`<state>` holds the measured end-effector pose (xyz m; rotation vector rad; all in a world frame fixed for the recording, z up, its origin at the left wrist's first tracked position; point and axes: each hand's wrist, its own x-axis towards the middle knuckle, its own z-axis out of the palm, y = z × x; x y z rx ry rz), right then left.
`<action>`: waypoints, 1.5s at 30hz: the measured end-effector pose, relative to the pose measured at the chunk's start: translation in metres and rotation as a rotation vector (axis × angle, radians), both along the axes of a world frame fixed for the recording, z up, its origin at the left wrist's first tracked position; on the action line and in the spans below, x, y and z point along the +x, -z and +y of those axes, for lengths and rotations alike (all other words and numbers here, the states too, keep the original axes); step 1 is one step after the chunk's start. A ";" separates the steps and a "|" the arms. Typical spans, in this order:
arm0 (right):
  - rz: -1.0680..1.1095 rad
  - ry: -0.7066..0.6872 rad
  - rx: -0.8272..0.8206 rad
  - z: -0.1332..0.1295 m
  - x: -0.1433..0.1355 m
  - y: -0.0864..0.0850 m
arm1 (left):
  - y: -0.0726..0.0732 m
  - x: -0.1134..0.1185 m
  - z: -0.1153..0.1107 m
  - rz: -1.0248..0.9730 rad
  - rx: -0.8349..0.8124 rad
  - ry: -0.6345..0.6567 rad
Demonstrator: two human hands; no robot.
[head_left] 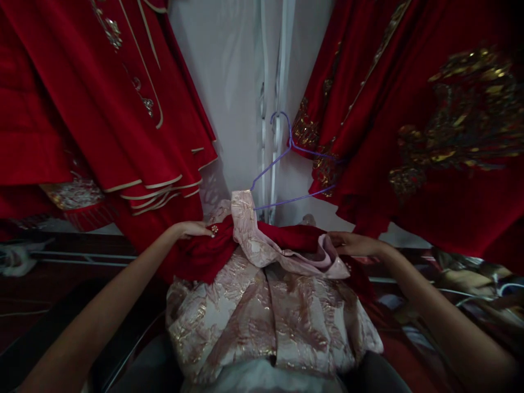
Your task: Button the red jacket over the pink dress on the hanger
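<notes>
A pale pink brocade garment (241,305) with gold thread lies spread over my lap, its band (243,215) standing up and bending toward the right. Red cloth (204,254) runs behind that band from one hand to the other. My left hand (191,229) is closed on the red cloth, beside a small gold flower-shaped ornament (214,229). At the other side, my right hand (355,243) is closed at the folded pink edge, where red cloth also meets it; the fingertips are partly hidden. One arm of a purple wire hanger (291,143) reaches the top of the band.
Red garments with pale piping (102,109) hang at the left. More red garments with gold sequin work (462,120) hang at the right, near the hanger. Behind are a white wall (221,71) and vertical pipes (280,71). Blurred items (478,278) lie low at the right.
</notes>
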<state>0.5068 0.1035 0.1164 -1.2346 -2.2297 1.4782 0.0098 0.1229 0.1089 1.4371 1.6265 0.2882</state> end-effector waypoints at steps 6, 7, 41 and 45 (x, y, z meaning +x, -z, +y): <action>0.017 -0.038 0.210 -0.019 -0.018 -0.031 | -0.043 0.034 0.009 -0.334 0.543 0.066; 0.012 -0.031 0.245 -0.020 -0.020 -0.036 | -0.052 0.046 0.013 -0.398 0.656 0.014; -0.131 -0.309 -0.094 -0.024 -0.047 -0.013 | -0.062 0.163 -0.004 0.302 1.314 0.639; -0.237 -0.448 -0.107 -0.032 -0.042 -0.019 | -0.043 0.177 0.004 0.331 1.285 0.693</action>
